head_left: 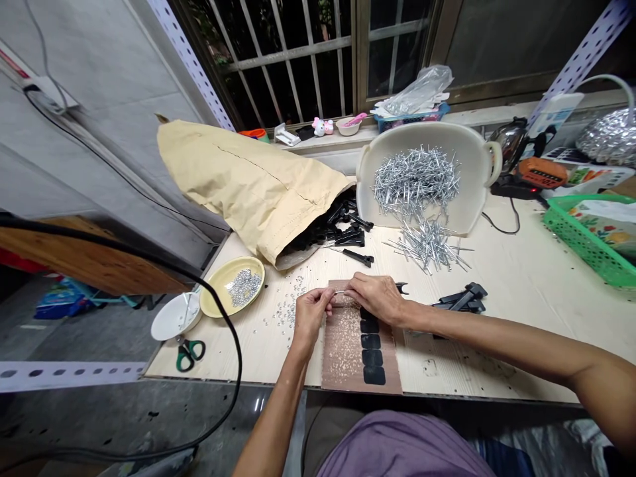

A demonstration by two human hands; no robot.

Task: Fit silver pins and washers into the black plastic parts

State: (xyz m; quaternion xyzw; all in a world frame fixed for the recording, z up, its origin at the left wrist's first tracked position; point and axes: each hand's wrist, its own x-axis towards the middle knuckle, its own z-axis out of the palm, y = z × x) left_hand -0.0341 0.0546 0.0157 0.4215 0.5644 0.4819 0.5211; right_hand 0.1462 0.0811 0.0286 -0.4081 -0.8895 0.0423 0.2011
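Purple cloth of the wearer's top (397,444) bulges nearest, below both hands. The left hand (314,311) pinches a slim silvery metal pin (340,292), thumb and fingertips nearly together; the pin spans to the right hand (376,297), whose fingers bunch closed on its other end. Whether that hand grips the black forked plastic piece (402,289) jutting beyond it, I cannot tell. Small silvery bits (289,309) lie just left of the left hand; a wrist swing could scatter them, a slack pinch drop the pin.
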